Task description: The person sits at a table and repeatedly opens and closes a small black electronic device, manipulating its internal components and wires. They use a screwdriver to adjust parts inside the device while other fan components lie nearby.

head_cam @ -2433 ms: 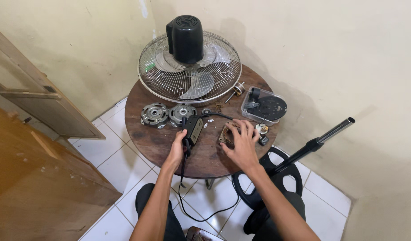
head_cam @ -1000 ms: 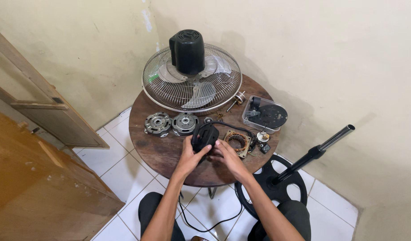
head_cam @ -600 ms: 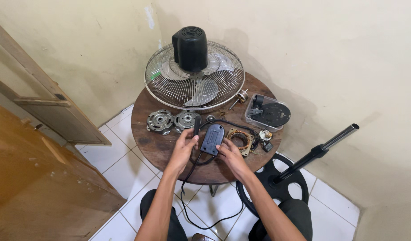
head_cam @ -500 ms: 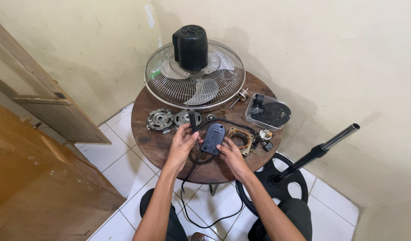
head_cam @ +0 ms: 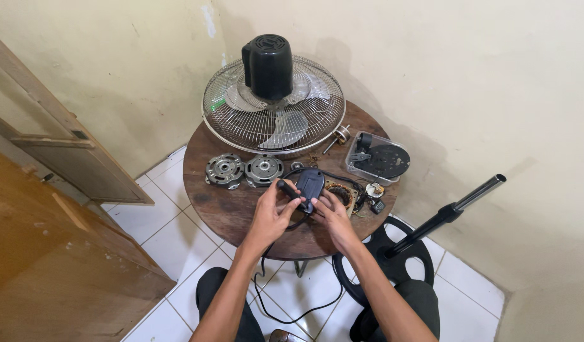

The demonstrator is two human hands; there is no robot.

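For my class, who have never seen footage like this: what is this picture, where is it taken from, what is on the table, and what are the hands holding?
There is no machine here. A camera on a person's head looks down at their own two hands. The left hand and right hand together hold a small dark switch box with a black cable. On the round wooden table lie a wire fan cage with a black motor cover, two metal motor plates and a clear tray.

Head cam, looks steeply down at round table [head_cam: 228, 209], mid-range.
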